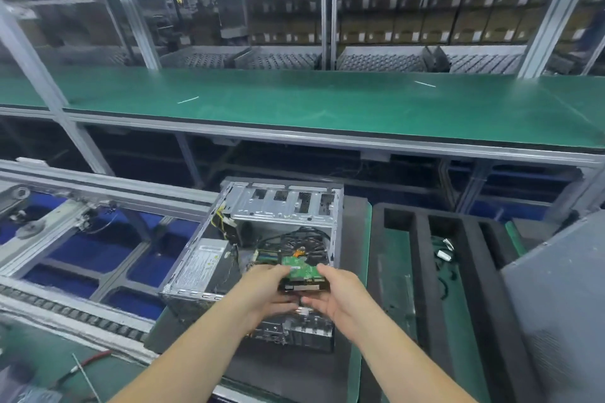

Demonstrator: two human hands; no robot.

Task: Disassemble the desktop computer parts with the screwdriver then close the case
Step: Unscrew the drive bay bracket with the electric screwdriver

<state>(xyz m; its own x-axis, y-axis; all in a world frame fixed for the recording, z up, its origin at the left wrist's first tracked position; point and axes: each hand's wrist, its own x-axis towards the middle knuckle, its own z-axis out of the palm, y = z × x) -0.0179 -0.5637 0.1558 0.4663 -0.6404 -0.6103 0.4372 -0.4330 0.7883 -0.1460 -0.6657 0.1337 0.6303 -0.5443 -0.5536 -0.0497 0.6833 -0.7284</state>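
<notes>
Both hands meet over the open computer case (262,239), holding a hard drive (302,278) between them. The left hand (265,291) grips the drive's left edge, fingers curled under it; the right hand (337,296) cups its right edge, fingers curled beneath. The drive sits circuit-board side up, above the case's lower interior. Inside the case, the power supply (203,263) lies at nine o'clock of the drive and a black fan (304,247) at twelve. At three o'clock of the case, a black foam tray (422,255) rests on the tabletop (357,370). A grey side panel (556,304) lies further right.
</notes>
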